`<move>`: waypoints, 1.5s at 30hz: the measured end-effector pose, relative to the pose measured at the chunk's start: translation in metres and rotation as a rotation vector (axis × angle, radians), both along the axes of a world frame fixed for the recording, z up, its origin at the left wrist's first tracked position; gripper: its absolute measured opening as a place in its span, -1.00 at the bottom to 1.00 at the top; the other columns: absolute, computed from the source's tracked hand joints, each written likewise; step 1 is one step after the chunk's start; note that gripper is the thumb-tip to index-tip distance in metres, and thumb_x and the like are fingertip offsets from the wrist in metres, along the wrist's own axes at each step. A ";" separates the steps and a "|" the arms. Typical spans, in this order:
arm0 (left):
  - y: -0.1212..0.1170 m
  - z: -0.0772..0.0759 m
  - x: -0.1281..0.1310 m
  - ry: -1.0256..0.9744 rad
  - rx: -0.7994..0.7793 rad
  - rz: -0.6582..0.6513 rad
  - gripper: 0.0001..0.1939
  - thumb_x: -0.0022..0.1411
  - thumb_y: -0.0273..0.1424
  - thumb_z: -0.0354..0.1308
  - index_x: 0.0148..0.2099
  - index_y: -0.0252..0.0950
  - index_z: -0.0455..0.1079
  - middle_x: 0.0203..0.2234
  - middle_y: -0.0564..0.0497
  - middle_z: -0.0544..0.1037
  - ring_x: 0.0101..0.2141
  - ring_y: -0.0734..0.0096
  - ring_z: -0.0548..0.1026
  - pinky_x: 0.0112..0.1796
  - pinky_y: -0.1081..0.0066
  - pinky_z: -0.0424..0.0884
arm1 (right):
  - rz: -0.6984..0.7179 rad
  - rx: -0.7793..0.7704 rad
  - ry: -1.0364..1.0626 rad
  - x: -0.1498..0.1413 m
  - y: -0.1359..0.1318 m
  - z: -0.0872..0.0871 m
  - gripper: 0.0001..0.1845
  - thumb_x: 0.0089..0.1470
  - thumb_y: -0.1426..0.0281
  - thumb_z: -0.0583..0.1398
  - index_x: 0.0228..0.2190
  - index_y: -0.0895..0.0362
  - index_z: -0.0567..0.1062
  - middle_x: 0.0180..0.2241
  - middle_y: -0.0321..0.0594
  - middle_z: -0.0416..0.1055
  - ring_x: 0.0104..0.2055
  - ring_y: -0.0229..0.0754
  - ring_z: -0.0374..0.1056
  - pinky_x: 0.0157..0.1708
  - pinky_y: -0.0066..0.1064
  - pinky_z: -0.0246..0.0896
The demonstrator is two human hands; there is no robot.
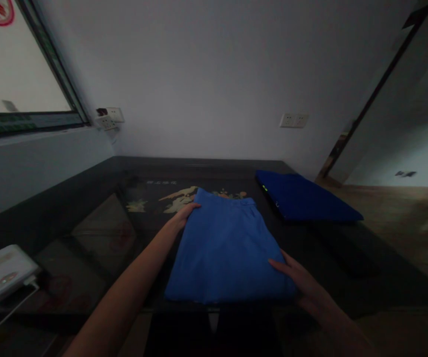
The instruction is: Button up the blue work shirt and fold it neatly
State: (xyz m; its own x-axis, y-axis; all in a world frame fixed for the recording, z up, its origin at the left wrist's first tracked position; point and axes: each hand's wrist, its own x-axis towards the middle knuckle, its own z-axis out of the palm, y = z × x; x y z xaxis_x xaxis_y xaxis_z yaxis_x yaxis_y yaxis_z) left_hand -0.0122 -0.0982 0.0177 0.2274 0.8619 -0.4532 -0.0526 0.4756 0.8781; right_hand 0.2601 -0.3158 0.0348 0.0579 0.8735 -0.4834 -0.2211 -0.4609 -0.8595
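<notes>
A folded blue garment (pixel 225 248) lies flat on the dark glass-topped table (pixel 98 233) in front of me. My left hand (pixel 184 214) rests at its far left corner, fingers lying along the edge of the cloth. My right hand (pixel 299 280) lies at the near right corner, fingers stretched flat against the fabric's side. Neither hand has lifted the cloth; both touch its edges.
A dark blue closed laptop (pixel 303 196) with a small green light sits at the table's right. A white box with a cable (pixel 2 272) lies at the left edge. Wall sockets (pixel 294 120) are behind; a window is at the upper left. Wooden floor shows to the right.
</notes>
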 end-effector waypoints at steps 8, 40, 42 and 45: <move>0.000 0.010 0.004 -0.185 -0.094 0.077 -0.79 0.17 -0.50 0.04 -0.15 -0.39 0.41 -0.50 -0.07 0.55 -0.52 0.36 0.51 -0.33 0.36 0.49 | -0.059 -0.010 0.067 -0.008 0.000 0.005 -0.04 -0.12 0.38 0.29 0.26 0.03 0.00 0.08 -0.04 0.35 -0.02 0.02 0.40 -0.01 -0.14 0.31; 0.119 0.097 0.206 -0.500 -0.034 0.152 -0.70 0.22 -0.52 0.02 0.00 -0.43 0.38 -0.44 -0.10 0.58 -0.51 0.33 0.54 -0.29 0.32 0.52 | -0.056 0.286 -0.118 0.191 0.134 0.077 -0.21 -0.19 0.54 0.25 0.13 0.01 0.24 0.04 -0.17 0.40 -0.09 -0.08 0.44 -0.07 -0.27 0.37; 0.127 0.099 0.237 -0.534 -0.039 0.134 -0.69 0.23 -0.52 -0.01 0.01 -0.41 0.38 -0.46 -0.09 0.58 -0.51 0.34 0.53 -0.29 0.33 0.52 | -0.041 0.279 -0.159 0.222 0.142 0.083 -0.24 -0.19 0.55 0.24 0.11 0.02 0.26 0.01 -0.18 0.43 -0.11 -0.10 0.45 -0.05 -0.26 0.36; 0.138 0.101 0.282 -0.584 -0.075 0.117 -0.68 0.24 -0.52 -0.03 0.02 -0.39 0.37 -0.46 -0.08 0.56 -0.50 0.35 0.53 -0.30 0.33 0.52 | -0.040 0.271 -0.225 0.263 0.151 0.091 -0.33 -0.17 0.55 0.22 0.05 0.04 0.32 -0.01 -0.18 0.44 -0.11 -0.12 0.45 -0.04 -0.28 0.36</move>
State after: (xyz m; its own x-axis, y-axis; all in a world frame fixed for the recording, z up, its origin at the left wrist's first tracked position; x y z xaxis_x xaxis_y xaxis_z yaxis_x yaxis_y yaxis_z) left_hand 0.2700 0.0397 0.1189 0.3625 0.8666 -0.3430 -0.5719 0.4974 0.6523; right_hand 0.5232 -0.1646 0.1260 0.1734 0.9633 -0.2051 -0.0253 -0.2038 -0.9787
